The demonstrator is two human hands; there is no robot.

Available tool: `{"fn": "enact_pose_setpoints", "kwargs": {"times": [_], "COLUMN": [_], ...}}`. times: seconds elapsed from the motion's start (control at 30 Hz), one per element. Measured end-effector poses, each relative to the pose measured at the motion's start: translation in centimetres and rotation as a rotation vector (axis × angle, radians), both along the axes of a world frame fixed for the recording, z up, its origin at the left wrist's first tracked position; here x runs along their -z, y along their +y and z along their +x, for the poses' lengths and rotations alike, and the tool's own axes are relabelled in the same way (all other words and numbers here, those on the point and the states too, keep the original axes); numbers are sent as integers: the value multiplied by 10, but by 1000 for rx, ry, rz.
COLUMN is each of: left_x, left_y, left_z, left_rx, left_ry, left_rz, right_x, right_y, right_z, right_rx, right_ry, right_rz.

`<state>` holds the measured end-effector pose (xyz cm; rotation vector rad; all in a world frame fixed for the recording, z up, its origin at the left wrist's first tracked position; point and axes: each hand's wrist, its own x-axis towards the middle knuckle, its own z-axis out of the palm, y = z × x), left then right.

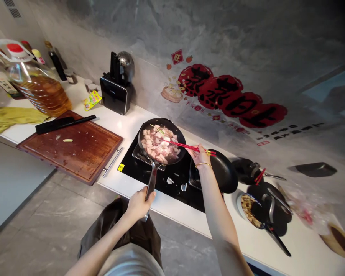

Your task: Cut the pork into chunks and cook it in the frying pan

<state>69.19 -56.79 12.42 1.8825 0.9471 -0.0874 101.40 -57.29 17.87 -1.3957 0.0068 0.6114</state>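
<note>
My left hand [140, 203] is wrapped round the metal handle of a dark frying pan [181, 135]. The pan rests on the left burner of a black cooktop [158, 182]. Chunks of pale pink meat [157, 141] fill the pan, with a few thin yellow-green strips [160, 130] on top at the back. In my right hand [200, 155] is a pair of red chopsticks [180, 144]. Their tips reach into the meat near the middle of the pan. My right hand is above the pan's right side, near a second dark pan [225, 172].
Left of the cooktop, a cleaver [57, 125] lies on a wooden cutting board [83, 153]. Behind stand a large oil jug [43, 88] and a knife block [115, 94]. At right are a bowl of brown food [248, 209] and a black ladle [277, 239].
</note>
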Motion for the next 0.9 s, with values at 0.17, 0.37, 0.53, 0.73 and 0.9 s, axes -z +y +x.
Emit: {"fn": "enact_pose_setpoints", "kwargs": {"times": [0.17,0.37,0.53,0.73,0.9], "left_x": [0,-1,-1,1,-1], "left_y": [0,0,0,-4,-6], "left_z": [0,1,3,3,3], "left_rx": [-6,-22,-34,-86,-142], "left_ry": [-2,8,11,-32,-57], "left_rz": [-6,-9,-16,-22,-31], "right_x": [12,22,33,38,37], "right_y": [-2,-16,-31,-39,-36], "right_z": [-26,-66,-99,-109,-101], "right_rx": [84,232,330,325,304], "right_ry": [-54,-158,-226,-201,-163], "right_rz": [59,135,193,227,251]}}
